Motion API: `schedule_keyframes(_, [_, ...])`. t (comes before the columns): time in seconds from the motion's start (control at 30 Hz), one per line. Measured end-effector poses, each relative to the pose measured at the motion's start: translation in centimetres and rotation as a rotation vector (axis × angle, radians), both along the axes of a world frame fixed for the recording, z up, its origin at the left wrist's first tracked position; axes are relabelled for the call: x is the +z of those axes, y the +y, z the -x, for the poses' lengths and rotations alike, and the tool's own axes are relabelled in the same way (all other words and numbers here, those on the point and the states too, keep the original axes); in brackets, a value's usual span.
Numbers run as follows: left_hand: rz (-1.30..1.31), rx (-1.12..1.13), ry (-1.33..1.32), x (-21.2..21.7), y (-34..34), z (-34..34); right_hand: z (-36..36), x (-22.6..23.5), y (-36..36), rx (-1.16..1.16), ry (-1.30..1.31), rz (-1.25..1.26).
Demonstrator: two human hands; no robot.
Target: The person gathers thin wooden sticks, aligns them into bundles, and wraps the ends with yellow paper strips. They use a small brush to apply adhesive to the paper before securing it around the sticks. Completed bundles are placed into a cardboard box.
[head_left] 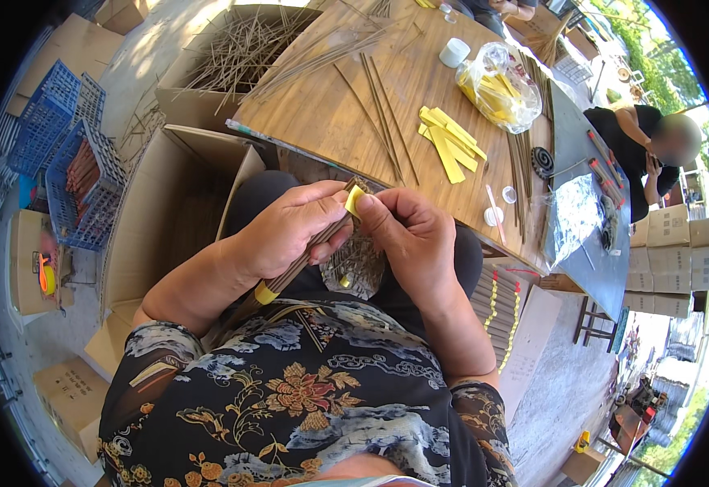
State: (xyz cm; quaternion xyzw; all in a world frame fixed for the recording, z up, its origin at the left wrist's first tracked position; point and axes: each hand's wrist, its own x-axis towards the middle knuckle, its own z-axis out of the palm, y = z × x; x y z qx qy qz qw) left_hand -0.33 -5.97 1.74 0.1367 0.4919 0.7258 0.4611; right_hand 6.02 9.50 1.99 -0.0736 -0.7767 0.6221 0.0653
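Note:
My left hand [285, 223] is wrapped round a bundle of thin brown sticks [296, 269], which slants from my lap up to the table's edge. Near the bundle's upper end sits a yellow strip [354, 200], pinched between the thumb and fingers of my right hand [413, 234]. Lower down, a second yellow band [266, 293] goes round the bundle. On the table, loose yellow strips [450, 142] lie in a small pile beside several long brown sticks [387, 122]. The bundle's lower end is partly hidden by my arm and clothing.
The wooden table [330, 105] lies ahead, with a clear bag of yellow strips [501, 88] and a white roll [453, 53]. An open carton [168, 191] stands at my left, near blue crates [86, 187]. Banded bundles [492, 312] lie at lower right. Another person [626, 134] sits far right.

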Motion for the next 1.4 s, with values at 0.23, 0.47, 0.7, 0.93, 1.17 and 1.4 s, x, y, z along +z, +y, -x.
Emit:
schedule_keyframes(0.23, [-0.010,0.038,-0.026,-0.4,0.1,0.1,0.4,0.3,0.0,-0.003,-0.040,-0.015])
schedule_keyframes(0.47, [0.051,0.037,0.105,-0.2,0.5,-0.3,0.6,-0.1,0.7,0.054,-0.040,0.029])
schedule_keyframes(0.7, [0.006,0.002,0.013,0.0,0.3,-0.4,0.9,-0.8,1.7,0.136,0.010,0.044])
schedule_keyframes(0.93, [-0.004,-0.011,0.029,0.0,0.7,-0.5,1.2,-2.3,2.1,0.181,0.197,0.247])
schedule_keyframes(1.17, [0.128,0.121,0.276,-0.1,1.0,-1.4,0.8,-1.6,2.3,0.014,0.120,-0.195])
schedule_keyframes(1.4, [0.200,0.144,0.541,-0.4,1.7,-2.4,-1.0,-0.8,1.3,0.010,-0.035,0.167])
